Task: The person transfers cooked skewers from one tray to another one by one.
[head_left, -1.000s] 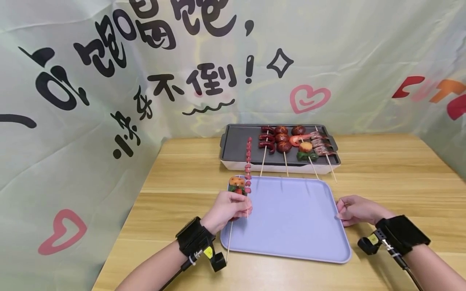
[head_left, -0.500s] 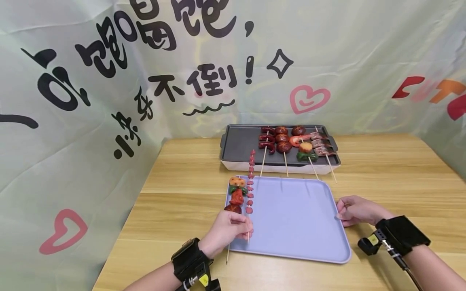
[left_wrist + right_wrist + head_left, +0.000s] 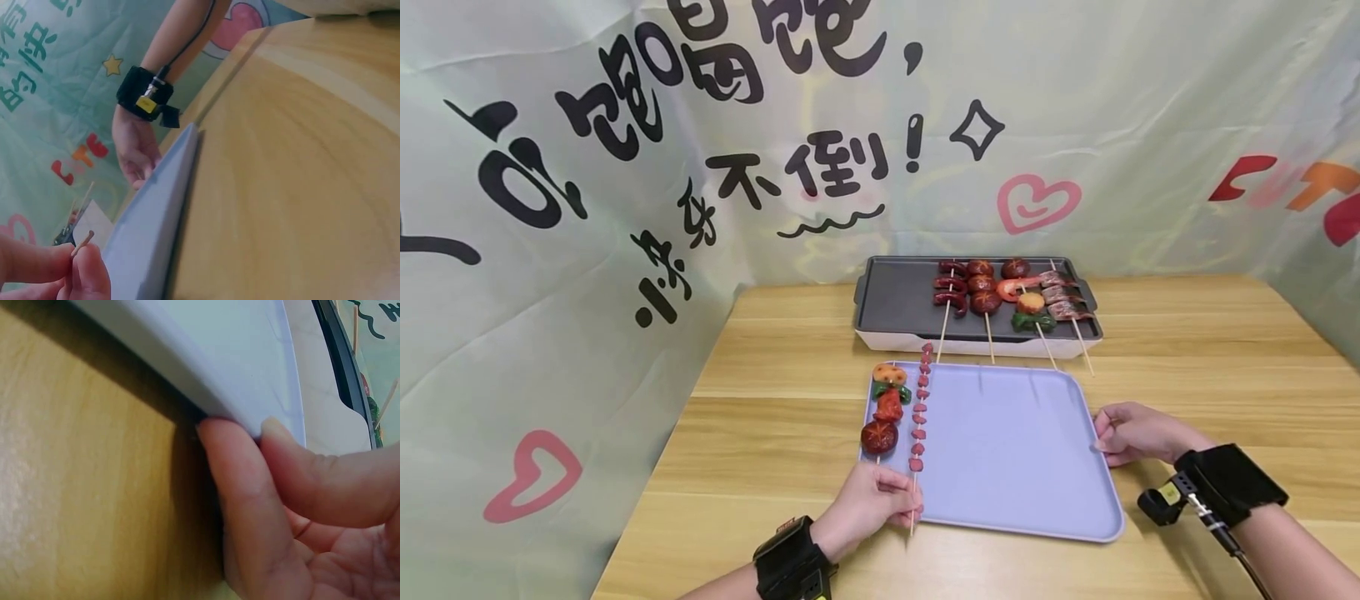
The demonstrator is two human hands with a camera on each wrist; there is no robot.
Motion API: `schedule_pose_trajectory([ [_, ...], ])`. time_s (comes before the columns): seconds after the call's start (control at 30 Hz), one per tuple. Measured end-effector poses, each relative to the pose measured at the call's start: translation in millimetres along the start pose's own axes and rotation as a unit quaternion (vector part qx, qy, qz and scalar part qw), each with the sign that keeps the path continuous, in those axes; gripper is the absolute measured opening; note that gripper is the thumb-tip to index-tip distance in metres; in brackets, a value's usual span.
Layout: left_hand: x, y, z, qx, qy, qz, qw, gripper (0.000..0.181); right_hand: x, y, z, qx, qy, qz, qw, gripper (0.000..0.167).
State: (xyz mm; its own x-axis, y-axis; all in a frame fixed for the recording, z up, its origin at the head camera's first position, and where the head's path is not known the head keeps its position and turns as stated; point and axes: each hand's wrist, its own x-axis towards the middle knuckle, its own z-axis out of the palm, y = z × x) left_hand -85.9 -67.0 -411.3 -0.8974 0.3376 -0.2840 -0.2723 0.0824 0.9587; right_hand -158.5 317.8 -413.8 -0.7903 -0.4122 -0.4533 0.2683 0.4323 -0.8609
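In the head view my left hand (image 3: 874, 504) pinches the bare stick end of a thin skewer of small red meat pieces (image 3: 919, 419) between thumb and fingers. The skewer slants over the left part of a lavender tray (image 3: 1007, 450). Whether it touches the tray is unclear. The left wrist view shows the stick's tip (image 3: 84, 242) poking out past the thumb. Just left of it a mixed skewer with a mushroom (image 3: 879, 436), red meat, green pepper and an orange slice lies on the tray. My right hand (image 3: 1142, 435) pinches the tray's right rim (image 3: 234, 419).
Behind the tray stands a grill pan (image 3: 895, 296) carrying several skewers, among them sausage pieces (image 3: 951, 285), mushrooms (image 3: 982, 285) and meat slices (image 3: 1060, 297). Their sticks overhang its front edge towards the tray. A printed cloth (image 3: 850, 100) hangs behind the wooden table (image 3: 760, 433).
My left hand has come down towards the tray's front edge, carrying the meat skewer nearer to me. The mixed skewer's upper pieces are uncovered. My right hand has stayed at the rim.
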Motion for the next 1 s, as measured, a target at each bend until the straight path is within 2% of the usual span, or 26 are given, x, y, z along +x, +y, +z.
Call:
schedule_pose_trajectory([
  [0.2, -1.1, -4.5, 1.0, -0.005, 0.009, -0.019, 0.9998, 0.009, -0.6, -0.3, -0.5, 0.001, 0.000, 0.002, 1.0000, 0.008],
  [0.67, 2.9, -9.6, -0.7, -0.006, 0.014, -0.024, 0.9996, 0.010, 0.6, -0.3, -0.9, -0.001, 0.000, 0.001, 1.0000, 0.008],
  [0.8, 4.1, -7.7, -2.1, 0.021, 0.005, -0.019, 0.9996, 0.009, 1.0, 1.2, -1.8, 0.000, -0.001, -0.001, 1.0000, 0.008],
  [1.0, 8.3, -4.3, -5.9, 0.097, -0.027, -0.008, 0.9949, 0.005, 1.2, 2.3, -1.8, -0.002, -0.002, 0.000, 1.0000, 0.008],
])
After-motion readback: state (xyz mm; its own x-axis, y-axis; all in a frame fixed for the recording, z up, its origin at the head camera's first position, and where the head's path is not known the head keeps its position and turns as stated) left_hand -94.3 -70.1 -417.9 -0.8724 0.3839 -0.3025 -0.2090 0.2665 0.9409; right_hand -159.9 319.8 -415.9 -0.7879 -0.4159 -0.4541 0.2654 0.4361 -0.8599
